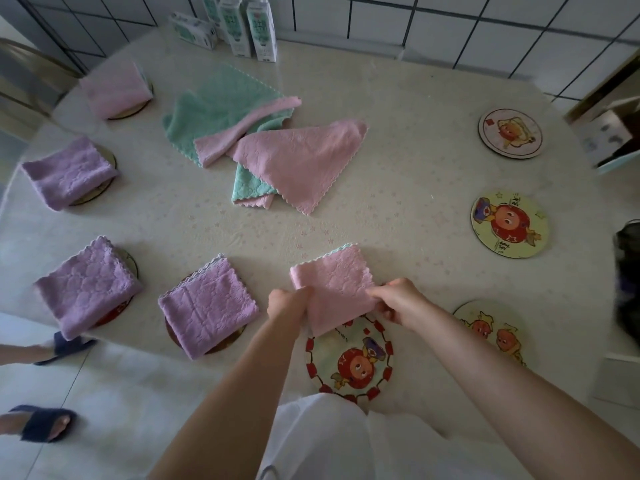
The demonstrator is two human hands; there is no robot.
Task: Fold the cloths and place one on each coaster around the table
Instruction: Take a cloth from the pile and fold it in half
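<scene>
Both my hands grip the near edge of a folded pink cloth (pixel 334 284): my left hand (pixel 286 302) at its left corner, my right hand (pixel 398 301) at its right corner. The cloth hangs over the far rim of a round cartoon coaster (pixel 349 365) at the table's near edge. Several coasters on the left carry folded cloths: purple ones (pixel 207 304), (pixel 86 287), (pixel 69 173) and a pink one (pixel 116 90). Three bare coasters lie on the right (pixel 488 332), (pixel 509 226), (pixel 510 133). Unfolded pink (pixel 301 161) and green cloths (pixel 221 105) lie heaped mid-table.
White and green cartons (pixel 254 26) stand at the table's far edge by a tiled wall. Another person's feet in blue slippers (pixel 45 422) are on the floor at left. A dark bag (pixel 628 271) and boxes (pixel 609 133) sit beyond the right edge.
</scene>
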